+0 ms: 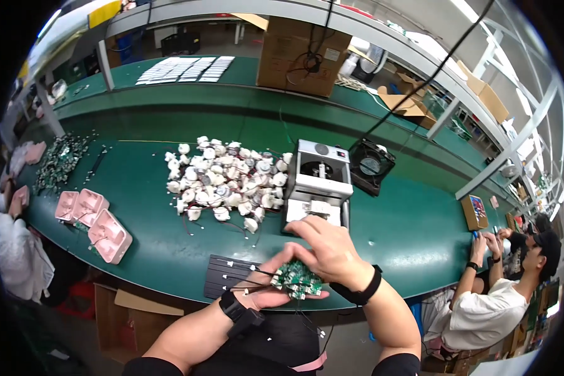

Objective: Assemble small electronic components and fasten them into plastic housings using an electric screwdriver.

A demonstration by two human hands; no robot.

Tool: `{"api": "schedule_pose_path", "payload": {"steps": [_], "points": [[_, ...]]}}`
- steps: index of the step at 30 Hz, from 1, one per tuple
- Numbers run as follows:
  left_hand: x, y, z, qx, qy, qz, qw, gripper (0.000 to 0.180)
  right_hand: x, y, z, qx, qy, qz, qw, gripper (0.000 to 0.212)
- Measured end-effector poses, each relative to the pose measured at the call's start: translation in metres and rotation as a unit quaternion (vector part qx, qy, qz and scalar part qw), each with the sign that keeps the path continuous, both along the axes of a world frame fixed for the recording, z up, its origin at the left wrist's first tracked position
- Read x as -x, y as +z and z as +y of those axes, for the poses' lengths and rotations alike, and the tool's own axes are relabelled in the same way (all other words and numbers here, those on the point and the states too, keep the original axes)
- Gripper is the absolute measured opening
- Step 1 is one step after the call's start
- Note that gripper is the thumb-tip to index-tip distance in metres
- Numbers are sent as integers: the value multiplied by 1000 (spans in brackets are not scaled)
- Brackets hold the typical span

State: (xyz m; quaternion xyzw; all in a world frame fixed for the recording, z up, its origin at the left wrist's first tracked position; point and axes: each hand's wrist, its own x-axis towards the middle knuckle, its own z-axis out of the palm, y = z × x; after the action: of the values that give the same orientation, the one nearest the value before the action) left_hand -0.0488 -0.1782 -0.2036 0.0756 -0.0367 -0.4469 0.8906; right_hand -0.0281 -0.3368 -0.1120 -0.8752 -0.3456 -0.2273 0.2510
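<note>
My left hand [264, 294] is cupped palm up near the front edge of the green bench. A clump of small green circuit boards [296, 279] lies in it, with thin black leads and white plugs trailing off to the left. Just above the boards is my right hand [333, 250], palm down. Its fingers are bent and apart, and no object shows in them. A dark ribbed mat [222, 274] lies beside my left wrist. Straight ahead of the right hand stands a grey-white bench machine [320, 178] with a white fixture [313, 210] at its front.
White round motor-like parts with wires [222, 178] are heaped left of the machine. A black fan [371, 164] stands to its right. Pink trays [109, 237] and a pile of circuit boards [62, 161] lie further left. Co-workers sit at both sides, one in a white shirt [492, 310].
</note>
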Motion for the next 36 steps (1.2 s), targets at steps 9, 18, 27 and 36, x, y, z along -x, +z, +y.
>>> {"api": "schedule_pose_path", "payload": {"steps": [9,18,27,36], "points": [[-3,32,121,-82,90,137,983,60,63,-50,-9,-251,-154,197,935,10],[-109,157,430,-181,581,41,792,96,94,-49,-7,-193,-185,265,926,13],[-48,70,326,-465,512,-82,717,57,101,-76,-12,-171,-240,251,922,13],[54,7,193,-775,271,-436,368,58,74,-111,44,-70,-112,232,964,79]]}}
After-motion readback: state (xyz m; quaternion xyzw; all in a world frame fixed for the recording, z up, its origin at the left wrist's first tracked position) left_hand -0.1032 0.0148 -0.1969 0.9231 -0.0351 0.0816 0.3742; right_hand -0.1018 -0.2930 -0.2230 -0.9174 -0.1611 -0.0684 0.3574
